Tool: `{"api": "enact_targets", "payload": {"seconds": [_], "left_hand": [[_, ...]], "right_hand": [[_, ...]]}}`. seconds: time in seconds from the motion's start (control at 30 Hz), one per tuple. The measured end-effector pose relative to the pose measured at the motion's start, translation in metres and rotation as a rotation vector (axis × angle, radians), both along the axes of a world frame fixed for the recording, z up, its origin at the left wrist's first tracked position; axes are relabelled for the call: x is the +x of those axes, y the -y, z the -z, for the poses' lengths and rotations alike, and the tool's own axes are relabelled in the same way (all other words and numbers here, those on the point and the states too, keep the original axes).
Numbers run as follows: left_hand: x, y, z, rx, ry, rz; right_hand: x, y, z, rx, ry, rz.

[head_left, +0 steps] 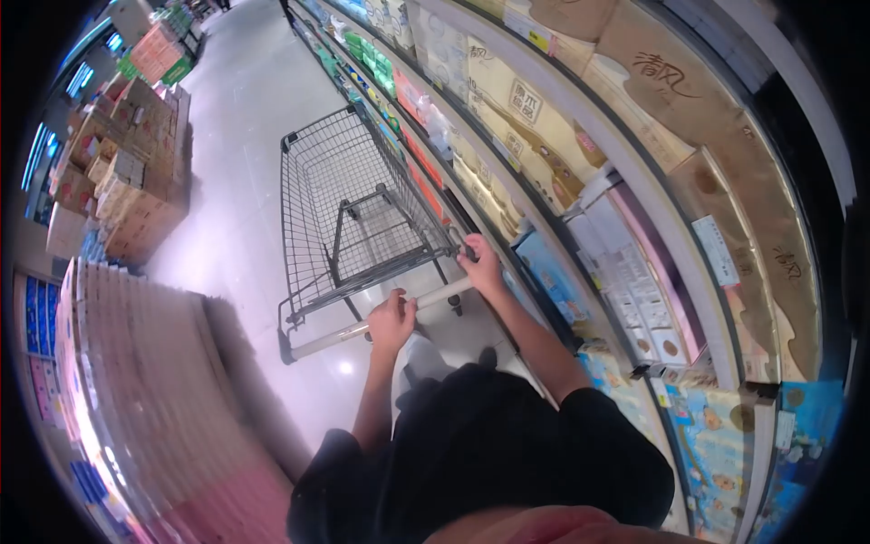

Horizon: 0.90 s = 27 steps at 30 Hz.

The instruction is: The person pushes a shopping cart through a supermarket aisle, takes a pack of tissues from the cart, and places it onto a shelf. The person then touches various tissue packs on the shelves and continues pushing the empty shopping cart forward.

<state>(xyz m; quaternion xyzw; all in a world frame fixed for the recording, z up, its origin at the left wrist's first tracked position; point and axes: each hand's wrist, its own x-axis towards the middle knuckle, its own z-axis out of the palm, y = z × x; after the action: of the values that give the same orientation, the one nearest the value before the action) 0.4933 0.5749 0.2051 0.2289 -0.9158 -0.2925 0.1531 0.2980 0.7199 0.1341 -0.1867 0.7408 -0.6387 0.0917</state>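
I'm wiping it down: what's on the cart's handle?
The left hand is on the handle near its middle, the right hand at its right end. Nothing else shows there; the bar beneath the hands is covered.

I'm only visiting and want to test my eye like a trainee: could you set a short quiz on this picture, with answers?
1. Which part of the cart does the left hand rest on: (a) a wheel, (b) the push bar, (c) the basket's front?
2. True or false: the right hand is nearer the shelves than the left.
3. Fill in: brown ____ are stacked across from the shelves.

Key: 1 b; 2 true; 3 cardboard boxes.
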Motion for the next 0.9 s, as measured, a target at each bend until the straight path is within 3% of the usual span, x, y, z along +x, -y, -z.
{"api": "enact_targets", "payload": {"seconds": [0.27, 0.37, 0.43, 0.7, 0.87, 0.9], "left_hand": [[-0.031, 0.069, 0.005, -0.08, -0.027, 0.134], [-0.043, 0.096, -0.002, 0.052, -0.119, 0.153], [-0.053, 0.118, -0.001, 0.094, -0.171, 0.172], [-0.088, 0.179, 0.005, -0.082, -0.175, 0.168], [-0.103, 0.216, 0.003, -0.057, -0.187, 0.216], [-0.104, 0.223, 0.005, 0.061, -0.177, 0.189]], "right_hand": [[-0.035, 0.063, -0.027, 0.178, -0.015, 0.124], [-0.045, 0.09, -0.034, 0.222, -0.005, 0.143], [-0.054, 0.109, -0.039, 0.429, -0.11, 0.198], [-0.047, 0.113, -0.068, 0.239, -0.151, 0.258], [-0.042, 0.05, -0.093, 0.077, -0.043, 0.398], [-0.041, 0.034, -0.1, 0.066, -0.033, 0.432]]}}
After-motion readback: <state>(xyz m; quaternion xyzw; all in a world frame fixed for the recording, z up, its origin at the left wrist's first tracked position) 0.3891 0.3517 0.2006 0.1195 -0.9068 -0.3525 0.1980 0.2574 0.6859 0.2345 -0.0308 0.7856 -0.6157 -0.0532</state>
